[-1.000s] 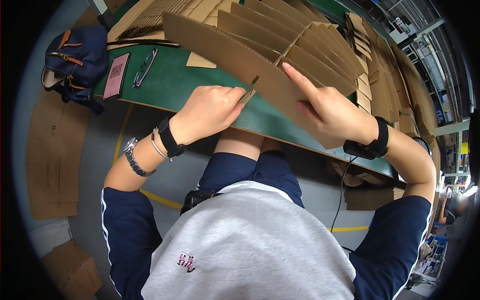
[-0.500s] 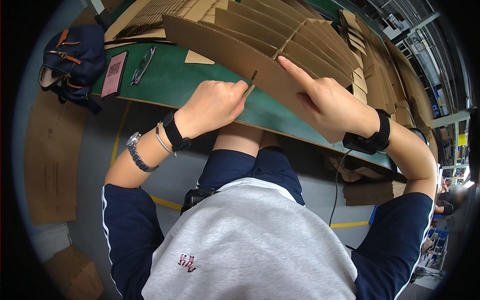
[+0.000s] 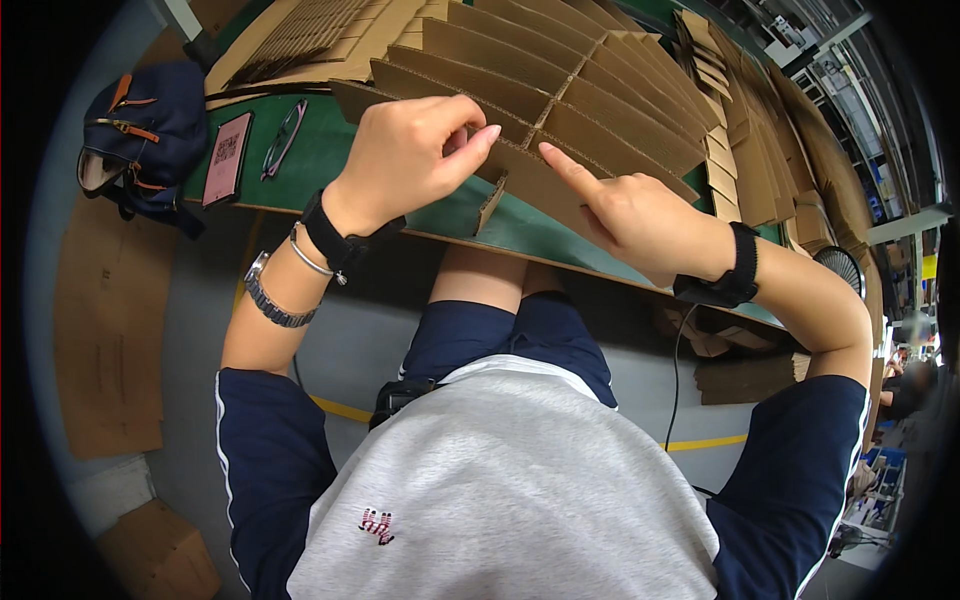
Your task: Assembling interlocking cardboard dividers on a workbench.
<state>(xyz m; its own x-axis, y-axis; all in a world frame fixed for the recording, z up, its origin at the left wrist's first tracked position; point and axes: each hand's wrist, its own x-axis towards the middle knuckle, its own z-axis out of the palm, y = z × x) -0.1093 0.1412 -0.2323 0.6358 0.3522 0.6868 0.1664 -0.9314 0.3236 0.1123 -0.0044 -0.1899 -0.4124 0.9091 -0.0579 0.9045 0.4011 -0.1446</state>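
A brown cardboard divider grid point(image 3: 572, 72) stands on the green table, its slotted strips crossing one another. Along its near side runs a front cardboard strip point(image 3: 545, 180). The end of a narrow cross strip point(image 3: 490, 205) sticks out toward me beneath it. My left hand point(image 3: 405, 155) is over the left part of the front strip, fingers curled and thumb tip close to the index finger; whatever may be between them is hidden. With its index finger stretched to the upper edge near the crossing, my right hand point(image 3: 645, 220) grips the front strip, thumb on the near face.
On the green table point(image 3: 240, 185) lie a pink phone point(image 3: 228, 158) and glasses point(image 3: 285, 138), beside a navy backpack point(image 3: 145, 130). Cardboard stacks point(image 3: 300, 40) rise behind; more cardboard strips point(image 3: 718, 150) line the right. A small fan point(image 3: 838, 268) is near my right forearm.
My left hand has let go of the narrow cross strip and moved up and left, over the front strip. My right index finger has shifted slightly left and down. The grid sits a little differently.
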